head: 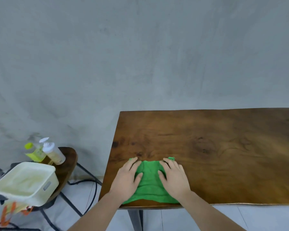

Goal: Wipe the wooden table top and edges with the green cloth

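A green cloth lies spread on the near left part of the wooden table top, close to the front edge. My left hand presses flat on the cloth's left side, fingers pointing away from me. On the cloth's right side rests my right hand, also flat with fingers straight. Both hands cover the cloth's outer corners; the middle of the cloth shows between them, slightly wrinkled.
Left of the table stands a small dark round stool with a cream plastic tub and two pump bottles. Black cables trail on the pale floor. A grey wall rises behind the table.
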`<state>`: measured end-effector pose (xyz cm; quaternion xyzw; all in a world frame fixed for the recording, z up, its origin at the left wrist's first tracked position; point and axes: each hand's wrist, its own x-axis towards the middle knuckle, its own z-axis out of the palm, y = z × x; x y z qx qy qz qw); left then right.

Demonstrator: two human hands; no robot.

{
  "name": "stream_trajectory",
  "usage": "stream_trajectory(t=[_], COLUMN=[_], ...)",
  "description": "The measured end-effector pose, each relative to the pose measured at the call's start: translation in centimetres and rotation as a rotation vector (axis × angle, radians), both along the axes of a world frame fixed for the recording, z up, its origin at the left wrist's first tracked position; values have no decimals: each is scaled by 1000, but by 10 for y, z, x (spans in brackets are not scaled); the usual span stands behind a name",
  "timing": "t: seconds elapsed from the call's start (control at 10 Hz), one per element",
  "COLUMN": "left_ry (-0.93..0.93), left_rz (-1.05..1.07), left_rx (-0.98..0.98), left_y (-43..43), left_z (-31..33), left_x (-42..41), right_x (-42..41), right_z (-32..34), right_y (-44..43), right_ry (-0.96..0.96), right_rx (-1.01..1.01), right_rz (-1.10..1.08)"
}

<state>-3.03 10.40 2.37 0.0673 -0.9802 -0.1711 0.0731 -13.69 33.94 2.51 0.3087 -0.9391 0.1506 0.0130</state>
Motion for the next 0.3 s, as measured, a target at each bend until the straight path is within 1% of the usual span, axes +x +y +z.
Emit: stream_trajectory(t=[0.1,0.2,0.3], left_ry=[-98,3,138], left_rz=[32,112,35], left_rx=[-73,-108,-139], left_y=[-6,-15,-26], left_z=[-10,-24,-50], left_x=[0,-2,-11], right_x=[1,-4,-11], right_z=[7,0,-21], right_y=[-1,-5,-5], right_ry=[-102,-82,73], right_rx=[65,27,-47], right_rz=[-6,-32,22])
